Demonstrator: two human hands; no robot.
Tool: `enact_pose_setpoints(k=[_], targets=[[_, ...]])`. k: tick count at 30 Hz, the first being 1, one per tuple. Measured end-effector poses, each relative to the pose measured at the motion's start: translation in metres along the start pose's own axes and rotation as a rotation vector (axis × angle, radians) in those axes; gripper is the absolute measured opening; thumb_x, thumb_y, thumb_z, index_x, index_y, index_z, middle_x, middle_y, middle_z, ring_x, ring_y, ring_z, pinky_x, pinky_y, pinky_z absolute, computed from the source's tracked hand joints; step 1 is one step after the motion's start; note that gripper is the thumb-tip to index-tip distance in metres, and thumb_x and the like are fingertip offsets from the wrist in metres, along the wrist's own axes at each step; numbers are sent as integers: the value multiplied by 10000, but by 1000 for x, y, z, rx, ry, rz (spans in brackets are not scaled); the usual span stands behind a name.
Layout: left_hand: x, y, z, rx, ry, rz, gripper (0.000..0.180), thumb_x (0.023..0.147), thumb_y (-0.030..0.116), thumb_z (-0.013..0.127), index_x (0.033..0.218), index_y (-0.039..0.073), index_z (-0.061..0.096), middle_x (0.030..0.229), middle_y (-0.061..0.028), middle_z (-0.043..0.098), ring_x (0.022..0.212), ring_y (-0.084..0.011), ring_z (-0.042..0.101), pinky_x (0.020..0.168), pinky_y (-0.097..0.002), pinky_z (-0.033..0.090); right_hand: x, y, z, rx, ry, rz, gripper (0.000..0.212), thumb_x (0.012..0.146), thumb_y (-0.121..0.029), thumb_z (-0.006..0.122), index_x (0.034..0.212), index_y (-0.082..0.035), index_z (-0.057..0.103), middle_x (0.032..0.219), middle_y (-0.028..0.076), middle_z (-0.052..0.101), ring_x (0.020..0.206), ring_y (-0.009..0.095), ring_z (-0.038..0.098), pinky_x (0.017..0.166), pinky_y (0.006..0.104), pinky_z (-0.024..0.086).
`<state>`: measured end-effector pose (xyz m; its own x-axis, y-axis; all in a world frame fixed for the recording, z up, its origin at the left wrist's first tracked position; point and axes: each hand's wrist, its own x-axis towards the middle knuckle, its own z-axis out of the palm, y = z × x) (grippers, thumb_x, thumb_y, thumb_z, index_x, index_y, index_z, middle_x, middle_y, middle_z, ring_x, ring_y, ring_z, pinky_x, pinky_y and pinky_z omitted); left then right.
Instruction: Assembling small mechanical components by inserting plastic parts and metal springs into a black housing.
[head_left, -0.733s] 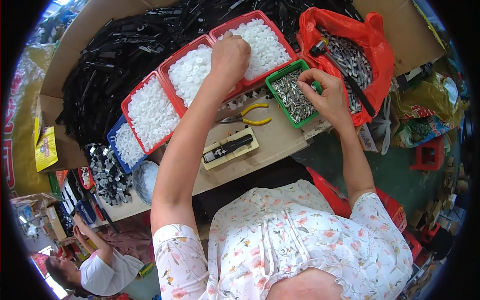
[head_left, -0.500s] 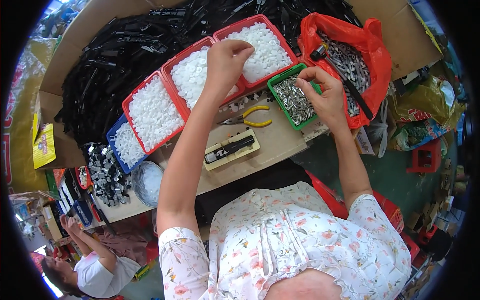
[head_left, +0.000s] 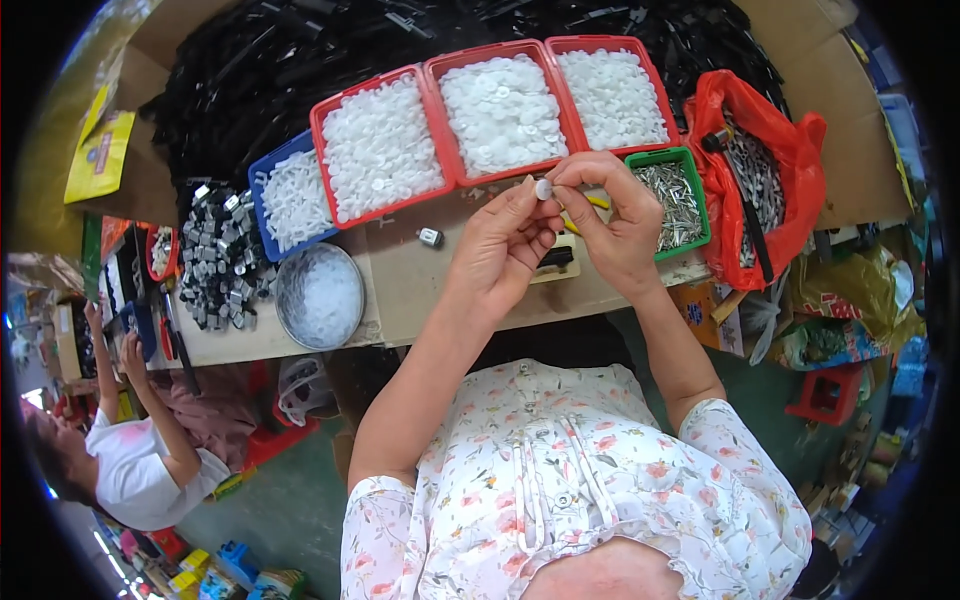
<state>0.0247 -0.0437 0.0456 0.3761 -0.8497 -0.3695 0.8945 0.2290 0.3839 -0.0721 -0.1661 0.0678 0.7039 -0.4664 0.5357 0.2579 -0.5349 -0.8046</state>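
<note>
My hands meet above the table, in front of the red trays. A small white plastic disc (head_left: 543,189) shows at their touching fingertips. My left hand (head_left: 497,250) pinches it with curled fingers. Close against the disc, my right hand (head_left: 617,215) has thumb and forefinger pressed together; whether a metal pin is in them is hidden. Under my hands, a cream holder (head_left: 565,274) with a black part in it is mostly covered. Yellow-handled pliers (head_left: 598,202) show only in part. Beside my right hand stands a green bin (head_left: 703,212) of metal pins.
Red trays (head_left: 452,128) of white plastic pieces and a blue tray (head_left: 268,215) line the table. Further left are a round metal bowl (head_left: 320,297) and a heap of metal-and-black parts (head_left: 215,260). A red bag (head_left: 800,180) stands right. Another person (head_left: 150,460) works at far left.
My left hand has come back from the white pieces, and my right from the green bin. Both now meet at the disc. The view has shifted, so the trays appear further right.
</note>
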Motion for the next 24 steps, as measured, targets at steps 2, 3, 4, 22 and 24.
enact_pose_setpoints(k=[2,3,4,22,24], targets=[[-6,2,-3,-17,-5,4,199,964,229,664,1040,46,676,904,-46,702,797,-135,643,733,-253,504,-1,-3,6,-16,-10,-15,115,862,57,687,960,17,642,961,93,665,908,168,652,812,281,515],[-8,2,-4,-23,-14,-2,197,965,237,663,1026,51,677,888,-42,698,792,-131,640,729,-254,502,-2,-5,8,-35,-4,-26,119,857,55,694,959,16,648,952,93,667,896,173,657,802,283,518],[-10,2,-4,-28,-23,-10,196,966,245,663,1013,56,678,872,-37,694,787,-128,636,726,-256,500,-2,-8,9,-37,-11,-28,119,857,55,694,959,16,648,952,93,667,896,173,657,802,283,518],[-22,-4,-10,543,-11,322,233,887,95,745,1084,-18,694,908,-52,710,792,-95,661,681,-228,501,-16,-1,-15,26,-234,158,79,849,14,702,913,31,658,888,86,667,846,180,642,754,291,499],[-26,-10,-11,607,-39,400,247,869,63,754,1093,-23,694,923,-52,709,795,-87,655,680,-225,506,-18,-2,-14,6,-230,160,85,840,13,707,906,27,654,881,91,665,839,186,644,754,296,501]])
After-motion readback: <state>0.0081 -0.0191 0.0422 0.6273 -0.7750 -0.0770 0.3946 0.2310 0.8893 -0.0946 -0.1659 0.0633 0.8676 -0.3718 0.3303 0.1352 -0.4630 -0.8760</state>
